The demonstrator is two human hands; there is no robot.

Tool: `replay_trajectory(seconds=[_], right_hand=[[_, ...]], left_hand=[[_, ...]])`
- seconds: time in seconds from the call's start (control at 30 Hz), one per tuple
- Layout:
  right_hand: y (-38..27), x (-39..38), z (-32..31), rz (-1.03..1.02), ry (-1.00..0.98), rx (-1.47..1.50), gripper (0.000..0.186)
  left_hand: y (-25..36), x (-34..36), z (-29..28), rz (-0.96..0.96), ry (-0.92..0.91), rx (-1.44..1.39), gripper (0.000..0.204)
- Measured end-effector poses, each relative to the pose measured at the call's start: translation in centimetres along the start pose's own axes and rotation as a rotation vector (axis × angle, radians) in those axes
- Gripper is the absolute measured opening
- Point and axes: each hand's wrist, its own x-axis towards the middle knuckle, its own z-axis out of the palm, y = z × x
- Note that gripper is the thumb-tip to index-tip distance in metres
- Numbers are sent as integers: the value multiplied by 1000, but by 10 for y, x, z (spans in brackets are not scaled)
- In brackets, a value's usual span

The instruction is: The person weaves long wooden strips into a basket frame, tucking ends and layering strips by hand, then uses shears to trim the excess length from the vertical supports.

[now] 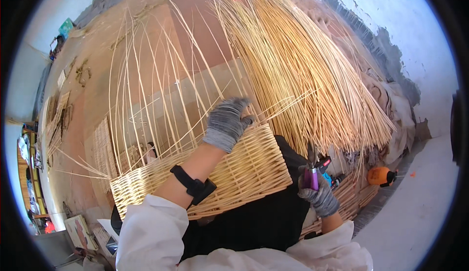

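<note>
A pale woven wicker panel (244,163) lies across my lap, with long upright rods (139,83) rising from its far edge. My left hand (227,122), in a grey striped glove, bends its fingers over that edge among the rods; the fingertips are hidden, so what they grip is unclear. Loose rod ends (288,106) stick out to the right beside it. My right hand (320,197), gloved alike, is closed around purple-handled pruning shears (310,177), right of the panel. The shears' blades point away from me.
A large spread of loose rods (293,65) covers the floor ahead and right. An orange bottle (381,176) with a black top stands at the right, beside more rods (349,197). Other woven pieces (102,144) lie to the left. A rough-plastered wall (400,31) bounds the right.
</note>
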Motion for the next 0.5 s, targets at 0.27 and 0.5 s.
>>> replay_trajectory(seconds=[0.27,0.5], right_hand=[[-6,17,5,63,1,16,70],[-25,24,10,22,-49,-386,78]], left_hand=[[11,48,10,-139,-765,143,35],[-8,63,7,-369,-773,-56,39]])
